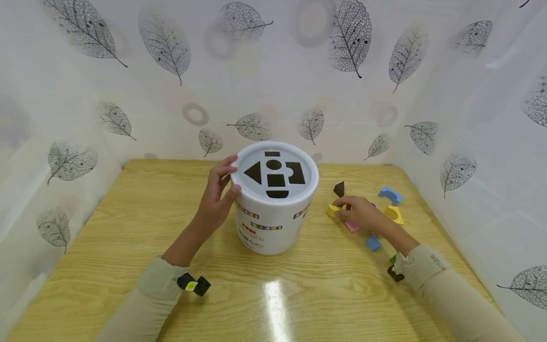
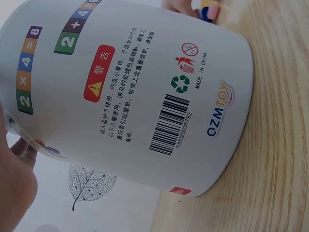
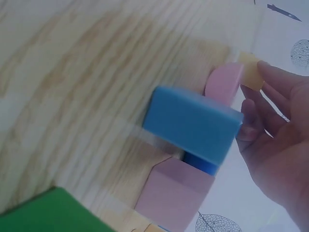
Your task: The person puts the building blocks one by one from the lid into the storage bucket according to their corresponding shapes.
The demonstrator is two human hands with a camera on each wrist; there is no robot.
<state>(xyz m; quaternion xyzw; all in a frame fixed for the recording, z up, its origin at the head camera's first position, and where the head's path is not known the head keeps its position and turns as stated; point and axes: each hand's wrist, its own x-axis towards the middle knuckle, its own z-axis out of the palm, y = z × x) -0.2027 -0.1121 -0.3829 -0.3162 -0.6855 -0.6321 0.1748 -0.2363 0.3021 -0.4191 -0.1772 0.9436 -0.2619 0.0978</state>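
A white bucket point(image 1: 269, 232) stands upright on the table, its grey-white lid point(image 1: 252, 154) cut with several shaped holes. My left hand point(image 1: 215, 197) holds the lid's rim from the left, fingers over the edge and thumb on the near side. Right of the bucket, my right hand point(image 1: 363, 213) pinches a small yellow block point(image 1: 332, 212) between thumb and fingers. In the right wrist view, a pink half-round block point(image 3: 224, 84) lies beside that yellow block. A blue block point(image 3: 190, 123) and a pink block point(image 3: 174, 195) are nearer the wrist. The hand partly hides several blocks in the head view.
Behind the right hand lies a dark block point(image 1: 339, 189). A blue arch block point(image 1: 390, 195) and a yellow notched block point(image 1: 394, 214) lie farther right. Near the right wrist is a green block point(image 3: 55, 215). Leaf-patterned sheeting point(image 1: 273, 71) surrounds the wooden table point(image 1: 162, 199).
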